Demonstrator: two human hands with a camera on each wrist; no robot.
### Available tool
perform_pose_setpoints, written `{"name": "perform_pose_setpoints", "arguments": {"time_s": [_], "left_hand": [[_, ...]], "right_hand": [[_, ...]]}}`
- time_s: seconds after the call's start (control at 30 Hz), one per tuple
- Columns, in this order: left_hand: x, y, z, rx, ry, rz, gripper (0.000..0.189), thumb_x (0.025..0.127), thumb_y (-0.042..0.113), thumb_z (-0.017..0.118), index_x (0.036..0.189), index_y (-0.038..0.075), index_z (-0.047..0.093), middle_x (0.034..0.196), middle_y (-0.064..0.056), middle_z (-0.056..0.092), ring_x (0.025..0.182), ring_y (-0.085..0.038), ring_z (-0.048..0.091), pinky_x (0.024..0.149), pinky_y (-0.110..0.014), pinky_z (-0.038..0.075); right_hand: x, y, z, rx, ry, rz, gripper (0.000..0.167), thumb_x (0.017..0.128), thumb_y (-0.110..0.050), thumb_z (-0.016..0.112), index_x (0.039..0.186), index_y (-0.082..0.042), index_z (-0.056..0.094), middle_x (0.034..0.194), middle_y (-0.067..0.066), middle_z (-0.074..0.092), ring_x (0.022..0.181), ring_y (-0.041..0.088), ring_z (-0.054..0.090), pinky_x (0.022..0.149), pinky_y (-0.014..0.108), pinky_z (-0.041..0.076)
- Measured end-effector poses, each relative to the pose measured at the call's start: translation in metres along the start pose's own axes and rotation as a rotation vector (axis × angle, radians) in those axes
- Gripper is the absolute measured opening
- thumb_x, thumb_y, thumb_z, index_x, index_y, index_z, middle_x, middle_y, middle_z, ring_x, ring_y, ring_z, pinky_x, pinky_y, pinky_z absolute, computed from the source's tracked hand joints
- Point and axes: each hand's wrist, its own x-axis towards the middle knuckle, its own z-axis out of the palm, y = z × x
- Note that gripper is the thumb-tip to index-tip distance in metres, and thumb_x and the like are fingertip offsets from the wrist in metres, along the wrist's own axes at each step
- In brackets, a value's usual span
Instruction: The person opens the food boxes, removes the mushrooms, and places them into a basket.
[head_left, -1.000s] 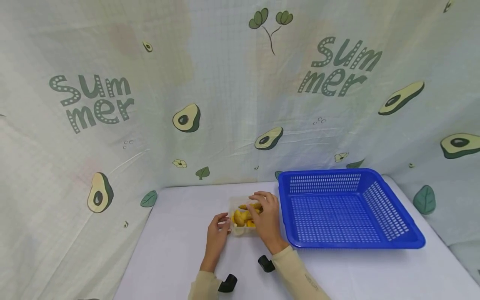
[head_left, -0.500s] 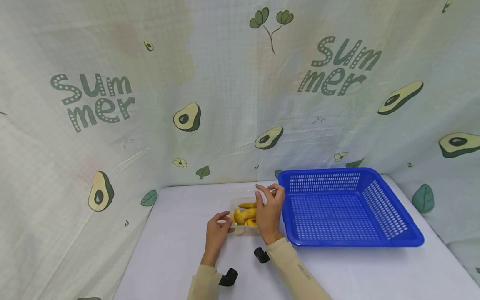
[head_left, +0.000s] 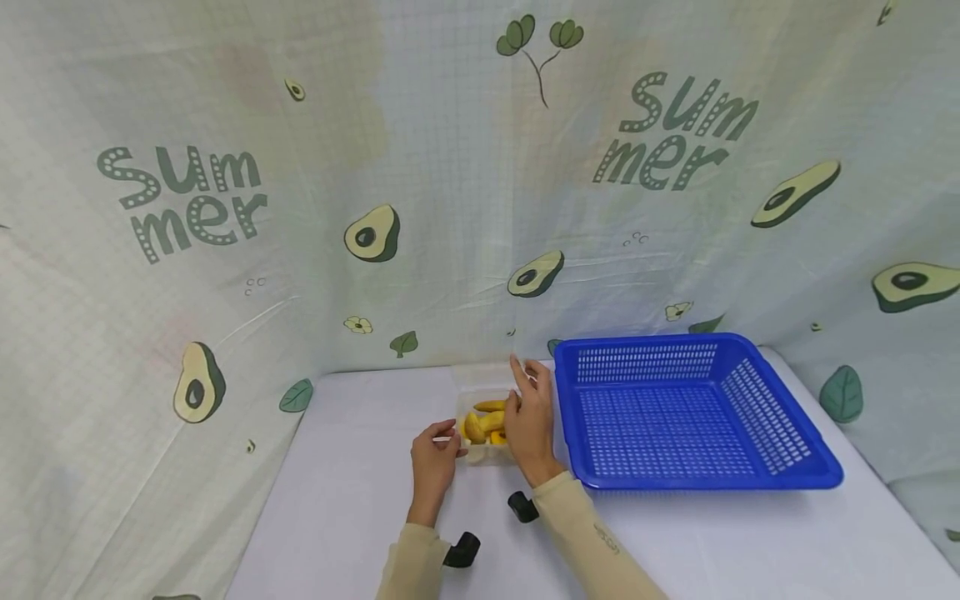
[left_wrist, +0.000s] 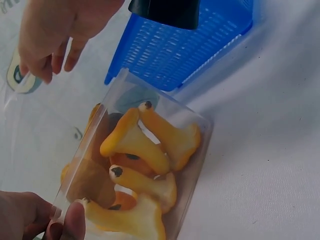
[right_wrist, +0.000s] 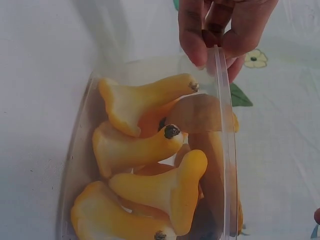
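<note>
From my end: left hand [head_left: 435, 462] — fingers pinching the clear box [head_left: 489, 457] by its wall | right hand [head_left: 534, 425] — fingers loosely spread, index tip at the clear lid [head_left: 480, 374] | box near tabletop [head_left: 352, 475]'s far edge, yellow mushrooms [right_wrist: 150, 189] inside | I see blue basket [head_left: 712, 483] toward far right corner

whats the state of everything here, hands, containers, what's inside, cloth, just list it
left hand: pinching the rim of the clear container
right hand: fingers by the edge of a clear sheet; grip unclear
clear sheet: behind the container in the head view, perhaps its lid
clear container: upright, top seems uncovered
yellow mushrooms: lying heaped in the container
blue basket: upright, open side up
patterned cloth: hanging, lightly creased
</note>
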Motion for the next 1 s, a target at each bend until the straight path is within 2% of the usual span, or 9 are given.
{"name": "perform_pose_setpoints", "arguments": {"time_s": [0.13,0.27,0.37,0.57,0.7,1.0], "left_hand": [[0.000,0.000,0.000,0.017,0.000,0.002,0.026,0.093,-0.015,0.064,0.118,-0.017,0.070,0.099,-0.021,0.065,0.080,-0.038,0.074,0.069,-0.040,0.070],[0.000,0.000,-0.001,0.028,0.003,0.008,0.026,0.093,-0.014,0.065,0.118,-0.016,0.071,0.100,-0.021,0.066,0.076,-0.031,0.074,0.070,-0.042,0.069],[0.001,0.000,-0.001,0.024,0.005,0.006,0.026,0.093,-0.014,0.065,0.118,-0.016,0.071,0.101,-0.021,0.066,0.076,-0.028,0.074,0.071,-0.043,0.069],[0.002,-0.001,0.000,0.018,0.008,0.014,0.026,0.092,-0.014,0.066,0.118,-0.017,0.071,0.100,-0.023,0.066,0.074,-0.024,0.073,0.067,-0.035,0.069],[0.002,-0.001,0.001,0.017,0.012,0.014,0.026,0.092,-0.014,0.066,0.117,-0.016,0.071,0.101,-0.022,0.067,0.073,-0.024,0.073,0.063,-0.028,0.068],[0.002,-0.001,0.001,0.024,0.013,-0.007,0.026,0.093,-0.012,0.067,0.118,-0.014,0.072,0.105,-0.022,0.069,0.073,-0.025,0.074,0.068,-0.037,0.069]], "right_hand": [[0.002,0.002,0.002,-0.029,-0.059,0.031,0.064,0.095,0.016,0.062,0.156,0.001,0.049,0.154,0.024,0.048,0.139,0.042,0.050,0.118,0.059,0.048],[0.004,0.005,0.005,-0.077,-0.141,0.063,0.067,0.100,0.010,0.059,0.163,-0.003,0.038,0.166,0.021,0.037,0.147,0.042,0.043,0.125,0.058,0.039],[0.005,0.007,0.007,-0.107,-0.191,0.055,0.068,0.103,0.005,0.057,0.166,-0.003,0.030,0.172,0.021,0.027,0.152,0.043,0.038,0.128,0.059,0.033],[0.010,0.011,0.010,-0.171,-0.238,0.017,0.071,0.106,-0.002,0.056,0.167,0.001,0.019,0.174,0.023,0.016,0.153,0.046,0.034,0.127,0.063,0.032],[0.013,0.013,0.011,-0.216,-0.268,0.032,0.073,0.107,-0.002,0.054,0.168,0.001,0.015,0.175,0.024,0.014,0.153,0.047,0.032,0.128,0.064,0.030],[0.024,0.004,0.007,-0.330,-0.376,0.144,0.074,0.108,-0.006,0.053,0.170,-0.006,0.011,0.176,0.019,0.012,0.147,0.051,0.037,0.126,0.067,0.031]]}}
